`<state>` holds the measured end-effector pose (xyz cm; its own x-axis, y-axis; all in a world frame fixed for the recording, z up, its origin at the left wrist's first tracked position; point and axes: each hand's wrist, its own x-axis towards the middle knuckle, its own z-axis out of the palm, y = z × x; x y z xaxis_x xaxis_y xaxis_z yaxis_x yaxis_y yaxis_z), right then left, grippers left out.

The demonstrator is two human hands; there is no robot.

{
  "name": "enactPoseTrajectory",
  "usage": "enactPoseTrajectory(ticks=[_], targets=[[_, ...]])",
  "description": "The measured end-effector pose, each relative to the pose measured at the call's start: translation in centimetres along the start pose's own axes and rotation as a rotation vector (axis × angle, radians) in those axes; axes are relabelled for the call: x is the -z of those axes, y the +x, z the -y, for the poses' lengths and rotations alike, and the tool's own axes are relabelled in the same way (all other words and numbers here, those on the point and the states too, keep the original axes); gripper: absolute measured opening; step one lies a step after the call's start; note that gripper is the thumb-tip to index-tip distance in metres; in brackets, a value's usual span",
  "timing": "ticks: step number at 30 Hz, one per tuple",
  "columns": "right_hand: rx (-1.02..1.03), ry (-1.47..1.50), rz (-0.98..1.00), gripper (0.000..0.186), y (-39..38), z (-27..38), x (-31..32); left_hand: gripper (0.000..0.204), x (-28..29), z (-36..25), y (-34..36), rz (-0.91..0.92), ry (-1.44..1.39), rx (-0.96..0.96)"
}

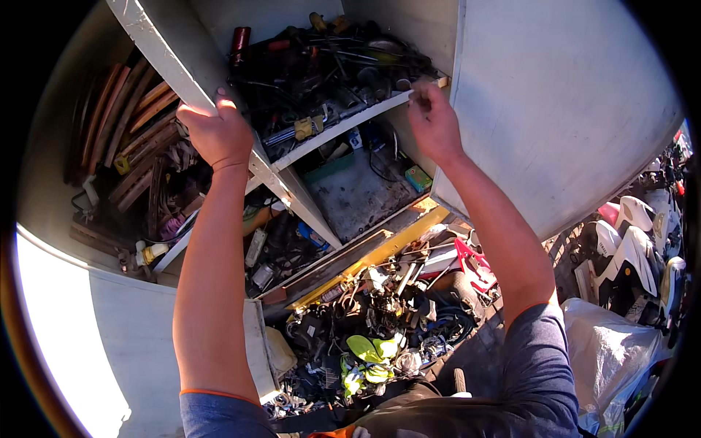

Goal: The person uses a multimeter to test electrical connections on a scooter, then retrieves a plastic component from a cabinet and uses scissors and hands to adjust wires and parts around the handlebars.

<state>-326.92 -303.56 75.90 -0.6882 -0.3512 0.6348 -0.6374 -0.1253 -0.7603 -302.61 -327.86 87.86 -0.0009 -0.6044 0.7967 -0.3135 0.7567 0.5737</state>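
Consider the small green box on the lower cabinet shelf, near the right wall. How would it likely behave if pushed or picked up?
The small green box looks flat-sided, so it would probably slide rather than roll. It seems small and card-like, so likely light and easily crushed. It lies on the dusty lower shelf close to a black cable, which might snag it.

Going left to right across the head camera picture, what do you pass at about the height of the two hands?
Stacked brown curved wooden strips → left hand on the white cabinet upright → yellow-handled tool on the cluttered shelf → right hand at the white shelf edge → open grey cabinet door.
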Motion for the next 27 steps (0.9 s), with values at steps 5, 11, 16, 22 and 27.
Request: enactPoseTrajectory(ticks=[5,11,16,22,27], targets=[[-0.021,-0.725,0.028,0.052,20.6,-4.8,-3.9,0.046,-1.1,-0.8,-0.5,-0.044,-0.032,-0.01],[-0.33,-0.984,0.403,0.046,26.2,-9.4,-7.8,0.035,-1.7,0.7,-0.2,-0.065,-0.087,-0.015],[-0.292,-1.065,0.419,0.041,28.4,-9.5,-8.0,0.037,-1.7,1.1,-0.1,-0.113,-0.089,-0.112],[-0.12,-0.755,-0.03,0.043,26.8,-7.6,-7.8,0.038,-2.2,0.5,-0.6,-0.094,-0.1,-0.076],[0.189,-0.735,0.116,0.041,18.1,-2.7,-10.9,0.038,-1.4,0.9,-0.3,-0.091,-0.063,-0.078]])
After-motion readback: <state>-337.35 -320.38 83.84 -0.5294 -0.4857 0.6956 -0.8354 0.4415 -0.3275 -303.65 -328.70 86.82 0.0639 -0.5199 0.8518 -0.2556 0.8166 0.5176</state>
